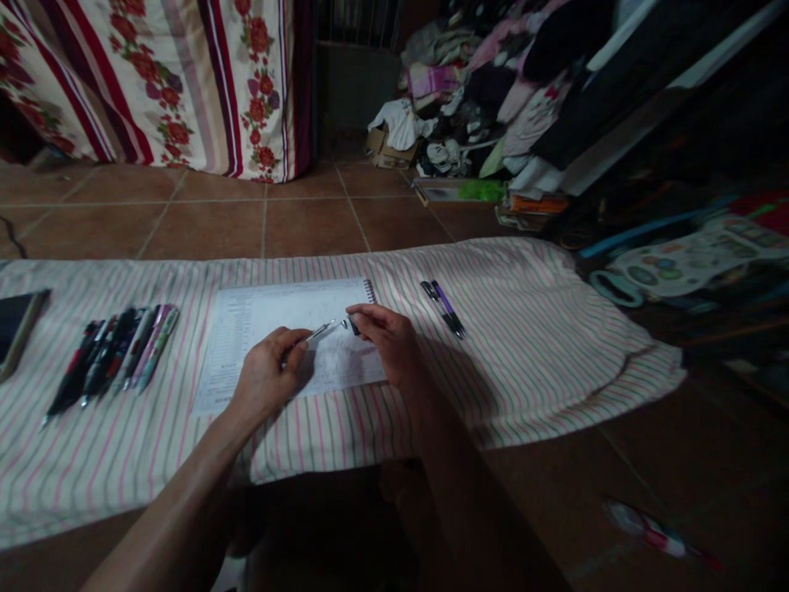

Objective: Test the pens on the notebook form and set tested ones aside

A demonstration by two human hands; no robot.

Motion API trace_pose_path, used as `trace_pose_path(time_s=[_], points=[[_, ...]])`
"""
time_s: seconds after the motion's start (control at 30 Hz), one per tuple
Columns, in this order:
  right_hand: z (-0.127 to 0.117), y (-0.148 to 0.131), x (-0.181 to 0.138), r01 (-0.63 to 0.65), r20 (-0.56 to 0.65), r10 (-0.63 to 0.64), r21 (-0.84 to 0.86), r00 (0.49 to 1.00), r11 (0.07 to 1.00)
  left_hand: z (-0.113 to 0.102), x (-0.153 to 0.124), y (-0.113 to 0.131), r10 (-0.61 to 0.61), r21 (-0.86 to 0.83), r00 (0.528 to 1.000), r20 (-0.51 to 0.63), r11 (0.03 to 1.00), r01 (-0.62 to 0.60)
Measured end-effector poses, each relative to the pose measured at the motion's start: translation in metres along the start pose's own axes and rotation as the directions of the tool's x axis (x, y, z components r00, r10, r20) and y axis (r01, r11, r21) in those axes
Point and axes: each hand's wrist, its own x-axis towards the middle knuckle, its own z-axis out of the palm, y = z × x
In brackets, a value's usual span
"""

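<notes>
Over a printed sheet (234,329) and a spiral-bound pad, my left hand (271,362) is closed on a slim pen (321,330), its silvery tip pointing up and to the right. My right hand (388,333) pinches a small dark piece with a shiny end (351,326), perhaps a pen cap or barrel part. Only a small gap separates this piece from the pen's tip. Right of my right hand, two pens (445,309), one black and one purple, lie side by side on the striped cloth (523,329).
Several pens (117,353) lie in a row on the cloth at left, beside a dark tablet-like object (18,325) at the edge. Beyond are a tiled floor (215,214), a floral curtain (185,82) and heaped clothes (481,90). A blurred red-and-white item (653,530) lies on the floor.
</notes>
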Motion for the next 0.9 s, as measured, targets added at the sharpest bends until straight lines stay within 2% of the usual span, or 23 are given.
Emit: trace_pose_path(time_s=[0.33, 0.57, 0.9], points=[[0.0009, -0.0002, 0.0002, 0.005, -0.023, -0.007, -0.069, 1.0, 0.998, 0.002, 0.0002, 0.0034, 0.012, 0.005, 1.0, 0.013, 1.0, -0.012], [0.0027, -0.0001, 0.0001, -0.055, -0.044, 0.058, 0.062, 0.997, 0.997, 0.0041, -0.0011, 0.0061, 0.025, 0.002, 0.999, 0.025, 1.0, -0.025], [0.0047, 0.0002, -0.0005, -0.048, -0.012, 0.049, 0.062, 0.999, 0.997, 0.0044, -0.002, 0.0077, 0.022, -0.003, 0.999, 0.037, 1.0, -0.022]])
